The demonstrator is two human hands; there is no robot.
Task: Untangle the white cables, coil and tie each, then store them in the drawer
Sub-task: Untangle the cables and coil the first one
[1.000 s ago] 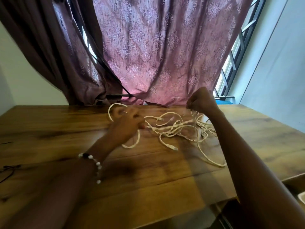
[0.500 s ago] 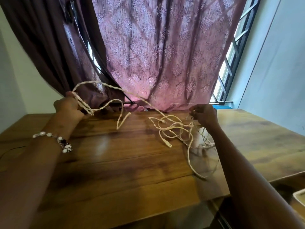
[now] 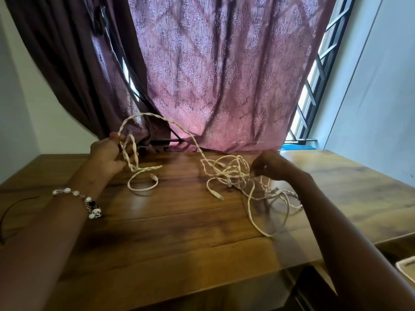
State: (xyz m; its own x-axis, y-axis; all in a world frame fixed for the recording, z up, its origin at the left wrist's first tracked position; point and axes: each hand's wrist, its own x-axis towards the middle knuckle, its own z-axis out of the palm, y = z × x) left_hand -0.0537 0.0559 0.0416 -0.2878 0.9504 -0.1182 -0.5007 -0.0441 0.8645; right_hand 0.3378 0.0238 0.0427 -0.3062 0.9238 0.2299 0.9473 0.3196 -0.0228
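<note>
Both hands held the white cables (image 3: 226, 173): my left hand (image 3: 107, 153) gripped a twisted loop mid-left, my right hand (image 3: 267, 164) probably pinched the tangle. They felt light and floppy; plugs were best to grab.

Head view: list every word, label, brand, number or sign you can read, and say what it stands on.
None: no readable text shows anywhere in this view.
Tangled white cables: plain, no printing visible; the connector ends are too small to show any marking.
Patterned mauve fabric curtain: woven ornament only, no letters.
Brown wooden table: bare grain, no label.
Beaded bracelet on the left wrist: no lettering to make out.
</note>
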